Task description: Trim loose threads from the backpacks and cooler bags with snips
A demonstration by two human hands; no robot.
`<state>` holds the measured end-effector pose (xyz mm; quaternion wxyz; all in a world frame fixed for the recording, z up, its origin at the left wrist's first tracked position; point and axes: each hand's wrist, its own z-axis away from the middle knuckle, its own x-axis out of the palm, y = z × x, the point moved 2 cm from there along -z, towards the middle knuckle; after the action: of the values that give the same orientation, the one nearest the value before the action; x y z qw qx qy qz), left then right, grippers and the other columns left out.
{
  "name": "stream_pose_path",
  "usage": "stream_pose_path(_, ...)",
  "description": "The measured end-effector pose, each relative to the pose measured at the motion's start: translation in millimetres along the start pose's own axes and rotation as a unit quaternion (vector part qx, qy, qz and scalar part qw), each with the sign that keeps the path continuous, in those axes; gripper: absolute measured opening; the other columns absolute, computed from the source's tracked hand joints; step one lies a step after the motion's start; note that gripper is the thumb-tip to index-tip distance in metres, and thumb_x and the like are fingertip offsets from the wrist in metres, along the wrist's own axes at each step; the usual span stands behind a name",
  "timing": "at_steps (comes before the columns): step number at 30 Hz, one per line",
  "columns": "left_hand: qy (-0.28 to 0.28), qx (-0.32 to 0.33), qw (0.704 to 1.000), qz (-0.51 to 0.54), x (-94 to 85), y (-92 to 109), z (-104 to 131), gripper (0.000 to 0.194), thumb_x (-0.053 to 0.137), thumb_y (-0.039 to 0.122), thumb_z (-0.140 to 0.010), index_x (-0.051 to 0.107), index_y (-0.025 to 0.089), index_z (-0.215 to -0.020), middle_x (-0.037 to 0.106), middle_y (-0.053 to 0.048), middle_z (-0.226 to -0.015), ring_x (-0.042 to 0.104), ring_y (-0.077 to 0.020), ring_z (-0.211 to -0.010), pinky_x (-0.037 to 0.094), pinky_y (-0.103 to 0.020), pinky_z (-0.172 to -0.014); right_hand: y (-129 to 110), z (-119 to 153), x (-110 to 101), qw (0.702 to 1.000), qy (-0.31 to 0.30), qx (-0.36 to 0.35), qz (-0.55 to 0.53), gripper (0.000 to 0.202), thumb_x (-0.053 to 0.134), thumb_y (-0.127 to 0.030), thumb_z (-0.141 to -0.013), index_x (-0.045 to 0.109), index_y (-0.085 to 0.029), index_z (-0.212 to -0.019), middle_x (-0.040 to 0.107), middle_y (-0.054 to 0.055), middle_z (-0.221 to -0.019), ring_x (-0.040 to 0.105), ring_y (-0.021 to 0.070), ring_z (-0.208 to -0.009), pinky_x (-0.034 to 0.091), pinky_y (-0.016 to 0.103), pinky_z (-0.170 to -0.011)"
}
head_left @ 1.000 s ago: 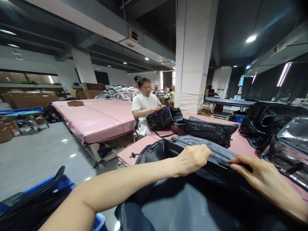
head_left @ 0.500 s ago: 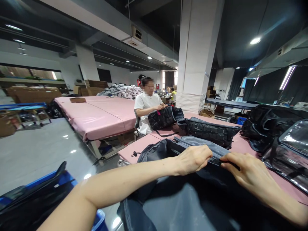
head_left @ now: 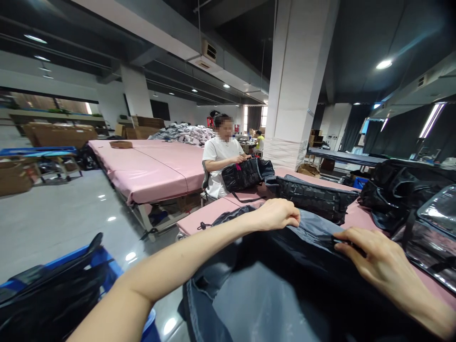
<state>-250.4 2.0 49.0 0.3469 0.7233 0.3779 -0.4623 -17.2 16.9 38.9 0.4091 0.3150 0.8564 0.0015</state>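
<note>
Head view: the bag (head_left: 267, 289) lies at the worktop's (head_left: 210, 212) near edge — mouth gaping toward the wearer, long axis seemingly left to right. Left hand (head_left: 277, 214) and right hand (head_left: 374, 249), fingers closed, pinch its far rim.

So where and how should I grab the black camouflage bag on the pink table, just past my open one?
Probably pinch the black camouflage bag by its grey-edged top, coming from your near side, thumb outside, fingers over the edge. Its long side faces you, and that edge, seemingly thin fabric, runs along the top.
</note>
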Motion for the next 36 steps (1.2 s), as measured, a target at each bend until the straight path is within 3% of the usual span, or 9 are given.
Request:
stream_pose_path(5,-0.035,-0.047,0.994,0.093,-9.6,1,-5,0.015,0.054,0.023,-0.082,0.065,0.015,-0.076,0.061,0.002,-0.07,0.053,-0.0098,-0.068,0.035,-0.016,-0.059,-6,-18,-6,0.994,0.043,-0.077,0.064,0.014,0.047,-0.024,-0.09,0.061,-0.02,-0.088,0.063,0.001,-0.077,0.054,0.0141,-0.068,0.034,0.031,-0.068)
stream_pose_path(12,-0.04,-0.054,0.993,0.101,-8.8,-1,-4,0.015,0.052,0.023,-0.082,0.064,0.016,-0.077,0.061,0.003,-0.07,0.052,-0.0094,-0.065,0.034,-0.017,-0.058,-10,-22,-10,0.977,0.024,-0.15,0.149,0.022,0.045,-0.009,-0.087,0.06,-0.022,-0.096,0.063,0.0,-0.079,0.05,0.0133,-0.067,0.031,0.033,-0.073)
stream_pose_path(15,-0.038,-0.057,0.993,0.098,-8.8,-1,-5,0.016,0.052,0.024,-0.082,0.065,0.016,-0.079,0.062,0.002,-0.072,0.052,-0.0099,-0.066,0.034,-0.017,-0.059,-6,-21,-9,0.988,0.02,-0.129,0.087,0.017,0.045,-0.014,-0.089,0.059,-0.022,-0.094,0.064,-0.001,-0.079,0.051,0.0129,-0.067,0.03,0.033,-0.072)
stream_pose_path(20,-0.037,-0.053,0.993,0.097,-9.6,-1,-5,0.017,0.052,0.025,-0.082,0.066,0.016,-0.079,0.062,0.002,-0.071,0.051,-0.01,-0.065,0.033,-0.017,-0.058,2,-24,-2,0.995,-0.043,-0.072,-0.056,0.011,0.047,-0.029,-0.091,0.056,-0.022,-0.094,0.064,-0.001,-0.08,0.053,0.0114,-0.065,0.032,0.03,-0.069)
stream_pose_path(24,-0.043,-0.06,0.993,0.091,-9.4,0,-5,0.017,0.052,0.025,-0.083,0.066,0.016,-0.079,0.061,0.002,-0.071,0.051,-0.0104,-0.065,0.033,-0.018,-0.058,3,-24,-5,0.997,0.001,-0.081,-0.003,0.012,0.045,-0.026,-0.091,0.056,-0.022,-0.092,0.063,0.0,-0.079,0.053,0.0122,-0.067,0.031,0.031,-0.07)
stream_pose_path(31,-0.059,-0.078,0.991,0.086,-9.4,3,-5,0.018,0.05,0.026,-0.083,0.066,0.017,-0.082,0.061,0.002,-0.07,0.051,-0.0108,-0.065,0.033,-0.018,-0.058,-4,-18,-13,0.977,0.038,-0.163,0.133,0.022,0.042,-0.009,-0.088,0.06,-0.022,-0.091,0.063,-0.001,-0.076,0.05,0.0124,-0.066,0.03,0.032,-0.072)
stream_pose_path(36,-0.064,-0.077,0.992,0.081,-8.2,2,-6,0.018,0.05,0.026,-0.083,0.066,0.017,-0.083,0.063,0.001,-0.074,0.053,-0.0115,-0.068,0.034,-0.018,-0.06,4,-16,-8,0.987,0.018,-0.147,0.069,0.017,0.043,-0.017,-0.09,0.059,-0.022,-0.091,0.063,-0.001,-0.076,0.051,0.0125,-0.064,0.03,0.032,-0.071)
